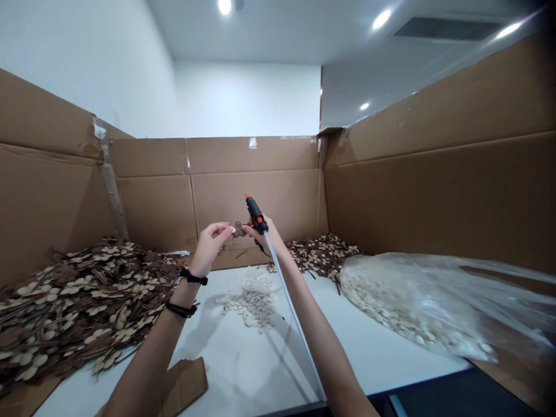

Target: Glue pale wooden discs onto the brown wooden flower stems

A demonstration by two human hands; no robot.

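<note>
My right hand [266, 230] is closed around a black glue gun [255, 212] with an orange tip pointing up; a clear glue stick [290, 306] trails back along my forearm. My left hand [211, 238] pinches a small pale wooden disc [233, 230] at its fingertips, held up against a small brown wooden branch piece [238, 226] between the two hands. Both hands are raised above the white table [243, 359], over a loose scatter of pale wooden discs [252, 300].
A big heap of brown branch pieces with pale discs [73, 301] fills the left side. A smaller pile [321, 255] lies at the back right. A clear plastic bag of discs [417, 307] lies at right. Cardboard walls [256, 185] surround the table. A cardboard scrap [186, 382] lies near.
</note>
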